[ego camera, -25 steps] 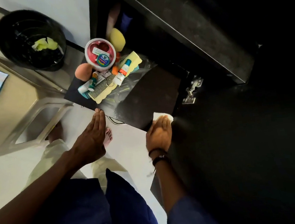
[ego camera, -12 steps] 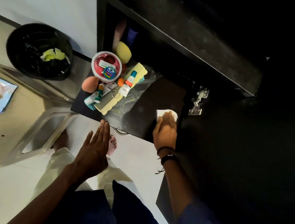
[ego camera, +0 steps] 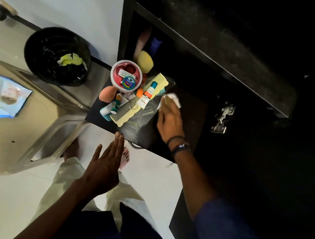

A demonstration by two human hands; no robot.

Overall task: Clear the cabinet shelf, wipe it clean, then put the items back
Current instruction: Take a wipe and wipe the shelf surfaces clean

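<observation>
Your right hand (ego camera: 170,121) lies flat on the white wipe (ego camera: 172,98), fingers fairly straight, pressing it onto the dark shelf (ego camera: 194,112); the wipe peeks out just beyond your fingertips. Your left hand (ego camera: 103,167) holds nothing, fingers straight and close together, tips at the shelf's front edge. The tub (ego camera: 126,78), comb (ego camera: 129,111) and tubes (ego camera: 150,93) crowd just left of your right fingers in 1 heap; stroke away from it, and lift those off before wiping beneath.
</observation>
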